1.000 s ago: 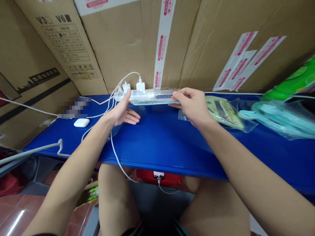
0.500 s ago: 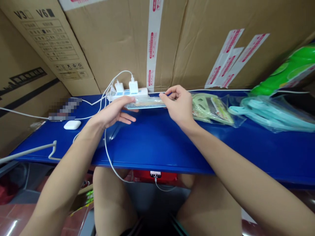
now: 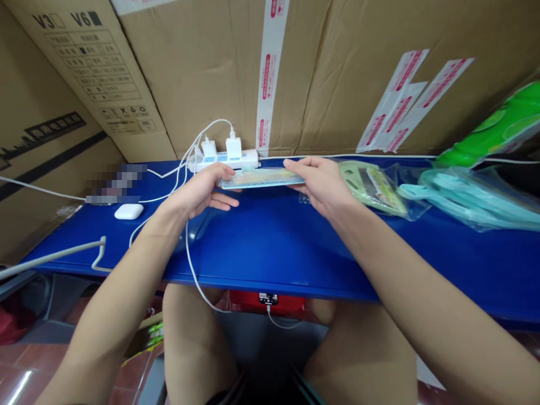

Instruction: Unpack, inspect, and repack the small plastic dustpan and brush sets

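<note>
Between my hands is a flat, light-blue packet in clear plastic [image 3: 264, 178], held level just above the blue table [image 3: 261, 236]. My left hand [image 3: 206, 191] pinches its left end, thumb on top, with the other fingers stretched out underneath. At the right end, my right hand [image 3: 323, 183] grips it with the thumb above and the fingers below. What the packet contains cannot be made out. A bagged pale-green plastic item [image 3: 371, 188] lies just beyond my right hand.
Behind the packet stands a white power strip [image 3: 248, 160] with chargers and cables. Bagged turquoise plastic items [image 3: 468, 194] and a green bottle [image 3: 498, 124] are at right. A white earbud case [image 3: 129, 211] and a bent white rod [image 3: 54, 257] are at left. Cardboard boxes [image 3: 219, 67] back the table.
My right hand has turned from a fingertip pinch on the packet's top to a grip with thumb above and fingers below. The left hand keeps its hold. The view has shifted slightly.
</note>
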Demonstrator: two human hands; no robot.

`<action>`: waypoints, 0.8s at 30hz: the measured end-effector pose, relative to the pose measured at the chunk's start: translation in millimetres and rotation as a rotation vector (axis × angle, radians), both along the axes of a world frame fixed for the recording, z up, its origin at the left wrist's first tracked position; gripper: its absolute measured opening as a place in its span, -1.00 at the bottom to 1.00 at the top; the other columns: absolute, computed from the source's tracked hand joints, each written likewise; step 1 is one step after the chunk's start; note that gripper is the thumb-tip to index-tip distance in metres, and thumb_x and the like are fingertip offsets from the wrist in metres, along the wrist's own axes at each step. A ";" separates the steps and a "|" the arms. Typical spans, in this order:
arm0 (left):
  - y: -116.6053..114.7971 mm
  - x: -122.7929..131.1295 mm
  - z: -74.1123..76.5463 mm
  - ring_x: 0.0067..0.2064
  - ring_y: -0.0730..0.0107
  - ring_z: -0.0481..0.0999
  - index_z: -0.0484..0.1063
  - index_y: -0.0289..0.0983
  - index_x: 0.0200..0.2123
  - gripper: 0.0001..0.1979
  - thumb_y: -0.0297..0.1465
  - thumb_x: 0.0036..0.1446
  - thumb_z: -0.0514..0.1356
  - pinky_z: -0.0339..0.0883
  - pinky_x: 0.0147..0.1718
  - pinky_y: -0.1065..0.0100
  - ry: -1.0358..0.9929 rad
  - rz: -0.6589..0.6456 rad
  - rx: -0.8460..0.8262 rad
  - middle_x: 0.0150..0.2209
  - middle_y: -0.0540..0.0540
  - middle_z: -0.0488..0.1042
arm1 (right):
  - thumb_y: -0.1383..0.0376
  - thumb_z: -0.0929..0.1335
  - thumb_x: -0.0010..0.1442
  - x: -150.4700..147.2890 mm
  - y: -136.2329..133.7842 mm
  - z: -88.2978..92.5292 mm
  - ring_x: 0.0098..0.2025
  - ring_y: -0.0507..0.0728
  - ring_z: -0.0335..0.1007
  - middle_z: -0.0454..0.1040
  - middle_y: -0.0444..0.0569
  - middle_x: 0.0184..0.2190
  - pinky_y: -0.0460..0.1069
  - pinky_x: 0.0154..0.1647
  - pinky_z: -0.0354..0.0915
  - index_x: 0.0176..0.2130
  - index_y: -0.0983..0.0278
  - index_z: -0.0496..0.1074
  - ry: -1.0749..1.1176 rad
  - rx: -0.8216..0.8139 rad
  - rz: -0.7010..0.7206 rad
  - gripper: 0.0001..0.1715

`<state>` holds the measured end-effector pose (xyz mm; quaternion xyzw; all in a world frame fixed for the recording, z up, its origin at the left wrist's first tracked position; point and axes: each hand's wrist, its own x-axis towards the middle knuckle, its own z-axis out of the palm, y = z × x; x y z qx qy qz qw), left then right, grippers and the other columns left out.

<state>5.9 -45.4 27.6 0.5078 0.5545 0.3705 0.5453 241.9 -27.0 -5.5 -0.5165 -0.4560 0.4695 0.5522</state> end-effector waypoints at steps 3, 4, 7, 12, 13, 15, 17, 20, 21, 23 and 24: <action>-1.0 2.3 0.0 -0.44 0.38 0.65 0.37 -0.17 0.08 -0.41 -0.31 -0.11 0.26 0.52 -0.53 0.44 -0.026 0.010 0.037 -0.11 -0.15 0.65 | 0.19 0.68 0.01 1.3 -0.3 1.3 -0.27 -0.07 0.48 0.46 -0.14 -0.35 -0.14 -0.27 0.50 -0.28 0.29 0.32 0.024 -0.003 0.000 -0.43; -1.8 3.2 0.8 -0.43 0.41 0.64 0.38 -0.16 0.09 -0.39 -0.34 -0.13 0.25 0.51 -0.53 0.46 -0.036 0.012 0.051 -0.10 -0.13 0.64 | 0.21 0.68 -0.01 1.6 -0.4 1.9 -0.29 -0.08 0.48 0.47 -0.14 -0.33 -0.16 -0.32 0.47 -0.25 0.29 0.35 0.029 -0.002 0.000 -0.44; -3.5 5.0 4.0 -0.37 0.50 0.62 0.41 -0.13 0.12 -0.32 -0.38 -0.19 0.25 0.50 -0.54 0.54 -0.074 0.022 0.126 -0.05 -0.08 0.63 | 0.29 0.65 0.00 1.7 -0.9 3.4 -0.31 -0.06 0.50 0.53 -0.12 -0.27 -0.15 -0.37 0.44 -0.17 0.28 0.41 0.035 0.004 0.006 -0.49; -2.3 7.0 2.7 -0.28 0.51 0.62 0.39 -0.10 0.29 -0.16 -0.41 -0.18 0.24 0.59 -0.51 0.52 -0.136 0.071 0.258 0.17 -0.08 0.58 | 0.34 0.55 0.12 -2.9 -5.6 6.7 -0.27 0.01 0.56 0.58 -0.08 -0.25 -0.06 -0.28 0.52 -0.04 0.27 0.43 0.000 0.103 0.010 -0.57; -2.2 7.7 1.1 -0.26 0.47 0.64 0.36 -0.08 0.32 -0.15 -0.40 -0.14 0.24 0.61 -0.50 0.49 -0.150 0.080 0.257 0.21 -0.09 0.56 | 0.35 0.54 0.13 -4.6 -7.3 7.3 -0.22 0.02 0.58 0.60 -0.07 -0.22 -0.06 -0.22 0.54 -0.02 0.26 0.44 -0.012 0.144 0.008 -0.57; -2.5 9.8 -2.6 -0.14 0.32 0.71 0.30 -0.01 0.37 -0.16 -0.33 -0.04 0.31 0.65 -0.46 0.44 -0.171 0.097 0.268 0.30 -0.12 0.51 | 0.36 0.53 0.14 -8.0 -10.7 7.9 -0.12 0.04 0.61 0.64 -0.05 -0.14 -0.05 -0.13 0.55 0.00 0.25 0.44 -0.040 0.229 -0.002 -0.57; -3.3 12.4 -6.9 0.01 0.16 0.74 0.24 0.07 0.42 -0.07 -0.27 -0.02 0.45 0.67 -0.41 0.43 -0.167 0.102 0.308 0.37 -0.13 0.47 | 0.35 0.52 0.15 -10.8 -12.5 6.9 -0.06 0.05 0.62 0.65 -0.03 -0.09 -0.05 -0.09 0.53 0.00 0.26 0.45 -0.064 0.289 -0.012 -0.58; -3.4 15.5 -12.8 0.05 0.09 0.72 0.24 0.07 0.44 0.10 -0.31 -0.18 0.58 0.62 -0.45 0.46 -0.145 0.122 0.374 0.40 -0.17 0.46 | 0.29 0.53 0.16 -12.6 -10.3 3.1 -0.05 0.06 0.62 0.65 -0.01 -0.06 -0.06 -0.10 0.52 0.09 0.24 0.40 -0.068 0.314 -0.016 -0.47; -2.9 16.3 -14.5 0.03 0.10 0.72 0.27 0.04 0.43 0.08 -0.31 -0.18 0.57 0.59 -0.47 0.47 -0.145 0.136 0.388 0.39 -0.19 0.46 | 0.23 0.53 0.17 -12.7 -8.7 1.6 -0.06 0.06 0.63 0.65 -0.01 -0.04 -0.06 -0.12 0.52 0.15 0.22 0.36 -0.056 0.296 -0.024 -0.40; -1.5 17.5 -17.2 0.01 0.13 0.72 0.32 0.02 0.41 0.00 -0.28 -0.13 0.54 0.55 -0.49 0.49 -0.145 0.166 0.409 0.39 -0.19 0.47 | 0.00 0.52 0.22 -12.8 -6.6 -0.8 -0.06 0.06 0.63 0.63 0.02 0.05 -0.07 -0.17 0.52 0.29 0.15 0.24 -0.005 0.215 -0.029 -0.20; -0.9 18.0 -18.2 0.02 0.13 0.72 0.33 0.02 0.40 -0.04 -0.27 -0.10 0.53 0.54 -0.49 0.50 -0.144 0.177 0.417 0.39 -0.18 0.47 | -0.14 0.50 0.24 -13.3 -6.8 -1.6 -0.05 0.07 0.64 0.61 0.04 0.12 -0.06 -0.18 0.53 0.36 0.10 0.17 0.033 0.161 -0.019 -0.09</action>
